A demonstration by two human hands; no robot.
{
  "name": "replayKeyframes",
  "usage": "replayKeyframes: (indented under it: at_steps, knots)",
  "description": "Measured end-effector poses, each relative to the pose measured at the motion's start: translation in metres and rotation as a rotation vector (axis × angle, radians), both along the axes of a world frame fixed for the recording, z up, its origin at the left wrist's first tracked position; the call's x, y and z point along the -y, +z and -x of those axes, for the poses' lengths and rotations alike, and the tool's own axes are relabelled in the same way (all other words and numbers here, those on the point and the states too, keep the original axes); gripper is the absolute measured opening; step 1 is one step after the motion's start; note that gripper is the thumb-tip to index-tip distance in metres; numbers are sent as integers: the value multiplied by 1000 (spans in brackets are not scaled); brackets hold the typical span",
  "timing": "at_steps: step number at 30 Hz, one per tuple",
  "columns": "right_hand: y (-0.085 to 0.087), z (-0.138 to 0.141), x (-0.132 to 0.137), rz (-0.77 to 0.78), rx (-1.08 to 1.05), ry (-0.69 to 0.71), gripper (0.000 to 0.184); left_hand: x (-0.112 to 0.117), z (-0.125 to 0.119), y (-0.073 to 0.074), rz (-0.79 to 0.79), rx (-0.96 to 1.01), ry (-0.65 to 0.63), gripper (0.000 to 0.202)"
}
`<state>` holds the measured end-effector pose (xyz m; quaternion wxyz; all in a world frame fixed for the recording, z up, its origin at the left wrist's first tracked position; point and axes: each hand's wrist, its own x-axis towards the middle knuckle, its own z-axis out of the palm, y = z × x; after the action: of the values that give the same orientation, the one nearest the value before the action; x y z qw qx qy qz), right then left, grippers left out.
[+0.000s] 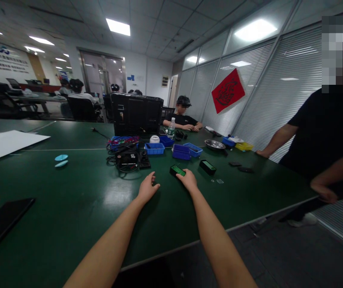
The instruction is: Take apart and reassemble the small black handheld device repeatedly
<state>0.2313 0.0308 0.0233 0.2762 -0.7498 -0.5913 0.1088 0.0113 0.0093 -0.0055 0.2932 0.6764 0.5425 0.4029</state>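
Observation:
My right hand (189, 180) grips the near right end of a small black box-shaped device (176, 171) with a lit green screen on top. To the left, my left hand (149, 188) hovers low over or rests on the table, its fingers apart and nothing in them; contact with the table is unclear. A second black device (208, 167) of the same kind lies right of my right hand. Close to it are a small ring (212, 181) and a clear square piece (220, 181).
Beyond my hands stand blue bins (154, 149), a cabled black unit (127, 161), a water bottle (171, 127), a metal bowl (215, 145) and a large black case (137, 114). One person (185, 116) sits across the green table (84, 200); another (315, 120) stands at right.

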Motion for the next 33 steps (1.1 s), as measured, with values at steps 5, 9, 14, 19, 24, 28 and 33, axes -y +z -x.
replayKeyframes:
  at_steps: [5, 9, 14, 19, 24, 28, 33]
  knots:
    - [1, -13, -5, 37, -55, -94, 54, -2, 0, -3, -5, -20, -4, 63]
    - [-2, -13, -7, 57, -47, -103, 46, -3, 1, -7, -16, -35, -15, 62]
    - [-6, -7, -6, -35, 0, -95, 41, -2, 1, -5, -20, -55, -15, 62]
    - [-9, 4, -4, -138, 29, -79, 32, 1, -1, 0, -11, -63, -9, 60]
    - [-8, 11, -1, -162, 10, -25, 28, 1, -1, 0, -19, -71, -8, 60]
    - [-9, 14, 2, -182, 51, 5, 27, -1, 0, -3, -15, -79, -11, 59]
    - [-7, 21, 7, -142, 151, 49, 33, -2, 0, -5, -30, -84, -15, 59]
